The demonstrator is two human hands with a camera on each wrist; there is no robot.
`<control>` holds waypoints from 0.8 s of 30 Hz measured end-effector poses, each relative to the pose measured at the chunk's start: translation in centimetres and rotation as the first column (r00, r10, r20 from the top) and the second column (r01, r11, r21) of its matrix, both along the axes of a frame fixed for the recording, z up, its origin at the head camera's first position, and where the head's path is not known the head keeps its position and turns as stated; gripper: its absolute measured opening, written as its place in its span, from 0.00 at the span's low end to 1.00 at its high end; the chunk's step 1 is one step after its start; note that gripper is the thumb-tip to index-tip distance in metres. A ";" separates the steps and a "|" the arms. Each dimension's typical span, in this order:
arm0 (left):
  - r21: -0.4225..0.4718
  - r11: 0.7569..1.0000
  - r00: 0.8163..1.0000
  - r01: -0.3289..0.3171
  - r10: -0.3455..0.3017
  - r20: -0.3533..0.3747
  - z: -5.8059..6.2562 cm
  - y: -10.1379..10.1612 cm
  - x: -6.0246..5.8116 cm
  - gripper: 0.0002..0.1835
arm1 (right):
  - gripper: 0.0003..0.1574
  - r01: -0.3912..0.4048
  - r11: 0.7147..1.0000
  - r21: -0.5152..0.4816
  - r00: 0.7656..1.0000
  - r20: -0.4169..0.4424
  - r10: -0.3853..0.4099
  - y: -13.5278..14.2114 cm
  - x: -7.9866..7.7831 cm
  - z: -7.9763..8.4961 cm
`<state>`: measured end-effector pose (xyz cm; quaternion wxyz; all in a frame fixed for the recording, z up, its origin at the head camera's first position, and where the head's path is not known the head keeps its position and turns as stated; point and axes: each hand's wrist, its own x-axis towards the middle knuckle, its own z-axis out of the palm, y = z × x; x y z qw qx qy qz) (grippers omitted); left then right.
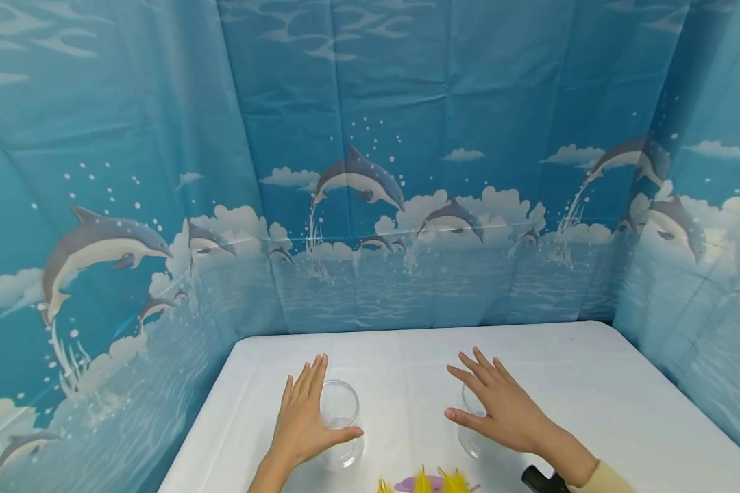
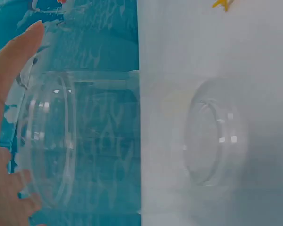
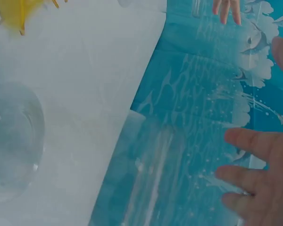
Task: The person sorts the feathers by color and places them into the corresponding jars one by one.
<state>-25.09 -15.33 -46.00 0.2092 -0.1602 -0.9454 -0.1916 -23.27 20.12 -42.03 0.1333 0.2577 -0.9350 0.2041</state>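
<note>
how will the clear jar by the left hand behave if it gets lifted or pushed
The jar is probably stiff, since it keeps a clean round outline. Its smooth, shiny surface may be slippery to grip. As it stands upright, a push near the top might tip it, and its round sides could then let it roll.

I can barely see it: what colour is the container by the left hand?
The container is clear and colourless; best view: left wrist.

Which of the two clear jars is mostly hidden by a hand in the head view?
The jar on the right: the right hand covers most of it. The left jar shows most of its rim beside the left hand.
</note>
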 end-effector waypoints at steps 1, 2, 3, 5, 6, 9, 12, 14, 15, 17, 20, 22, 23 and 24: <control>0.038 0.999 1.000 -0.005 0.005 -0.012 -0.4 -0.1 0.1 0.71 | 0.42 -0.009 1.000 -0.006 1.000 -0.022 0.009 -0.1 0.1 -0.1; 0.072 0.997 1.000 -0.010 0.012 -0.023 -0.9 -0.3 0.3 0.72 | 0.40 -0.020 1.000 -0.014 0.999 -0.046 0.019 -0.3 0.2 -0.3; 0.108 0.994 0.999 -0.011 0.015 -0.036 -1.3 -0.4 0.4 0.73 | 0.38 -0.032 0.999 -0.023 0.997 -0.072 0.030 -0.5 0.3 -0.5; 0.180 0.984 0.998 -0.008 0.018 -0.058 -2.2 -0.6 0.5 0.74 | 0.34 -0.063 0.997 -0.041 0.989 -0.136 0.057 -0.9 0.5 -0.8; 0.215 0.977 0.998 -0.003 0.018 -0.067 -2.6 -0.7 0.6 0.74 | 0.31 -0.081 0.995 -0.051 0.983 -0.169 0.071 -1.1 0.6 -1.0; 0.315 0.949 0.998 0.020 0.003 -0.070 -3.6 -0.8 0.6 0.76 | 0.25 -0.148 0.986 -0.082 0.958 -0.261 0.123 -1.7 0.9 -1.6; 0.398 0.917 0.999 0.037 -0.022 -0.041 -4.4 -0.8 0.6 0.76 | 0.23 -0.215 0.972 -0.096 0.932 -0.319 0.174 -2.3 1.2 -2.2; 0.448 0.893 0.999 0.045 -0.043 -0.015 -4.8 -0.7 0.6 0.77 | 0.23 -0.239 0.966 -0.102 0.922 -0.335 0.193 -2.7 1.4 -2.5; 0.470 0.882 0.999 0.048 -0.053 -0.001 -4.9 -0.7 0.6 0.77 | 0.23 -0.247 0.963 -0.106 0.920 -0.338 0.199 -2.9 1.4 -2.7; 0.515 0.855 0.997 0.049 -0.073 0.026 -5.1 -0.6 0.6 0.77 | 0.22 -0.259 0.959 -0.117 0.920 -0.331 0.208 -3.1 1.5 -3.1; 0.562 0.826 0.995 0.030 -0.078 0.061 -5.3 -0.6 0.5 0.76 | 0.20 -0.275 0.951 -0.139 0.927 -0.299 0.225 -3.5 1.6 -3.8; 0.573 0.819 0.995 0.004 -0.063 0.083 -5.4 -0.5 0.6 0.75 | 0.18 -0.284 0.946 -0.158 0.937 -0.257 0.238 -3.8 1.7 -4.4; 0.570 0.821 0.995 -0.010 -0.051 0.091 -5.5 -0.5 0.7 0.75 | 0.17 -0.281 0.945 -0.166 0.943 -0.233 0.239 -3.9 1.7 -4.6; 0.568 0.823 0.994 -0.024 -0.041 0.101 -5.6 -0.5 0.7 0.75 | 0.16 -0.273 0.946 -0.174 0.950 -0.204 0.236 -4.1 1.8 -4.9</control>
